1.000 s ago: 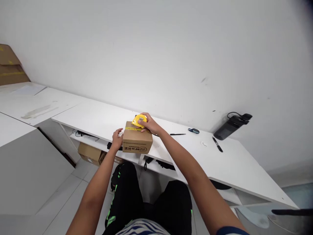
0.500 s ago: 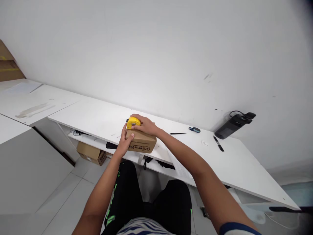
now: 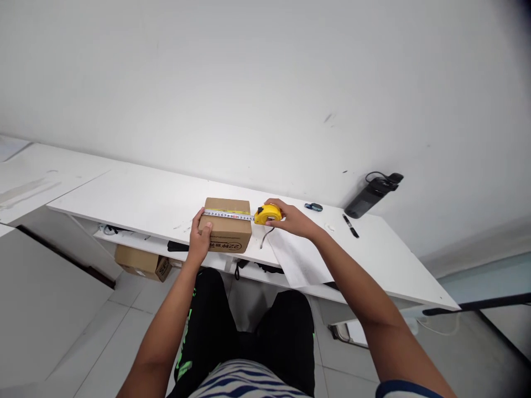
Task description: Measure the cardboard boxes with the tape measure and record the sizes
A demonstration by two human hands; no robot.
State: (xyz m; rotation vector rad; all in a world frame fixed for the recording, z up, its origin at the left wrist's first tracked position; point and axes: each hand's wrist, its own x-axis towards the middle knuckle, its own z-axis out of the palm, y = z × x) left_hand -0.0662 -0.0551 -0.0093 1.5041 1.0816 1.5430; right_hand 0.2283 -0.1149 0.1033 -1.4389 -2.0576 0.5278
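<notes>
A brown cardboard box [image 3: 227, 232] with black print on its front side rests on the white desk. Across its top runs the pulled-out blade of a yellow tape measure [image 3: 269, 213], its numbers facing up. My left hand [image 3: 201, 235] grips the box's left side, with the fingers at the blade's end and the thumb on the box top. Just past the box's right edge, my right hand [image 3: 290, 217] is closed around the tape measure's case. Exactly how the left fingers hold the blade's end is too small to tell.
On the white desk [image 3: 136, 188] to the right lie paper sheets [image 3: 296, 257], a small blue-black object [image 3: 313, 207] and a black marker [image 3: 350, 226]. A dark bottle [image 3: 373, 194] stands near the wall. Below, a shelf holds black items, and another carton [image 3: 141, 262] sits under it.
My right hand has moved right with the tape measure's case, drawing the blade out across the box top. My left hand stays at the box's left side. The view has shifted rightward.
</notes>
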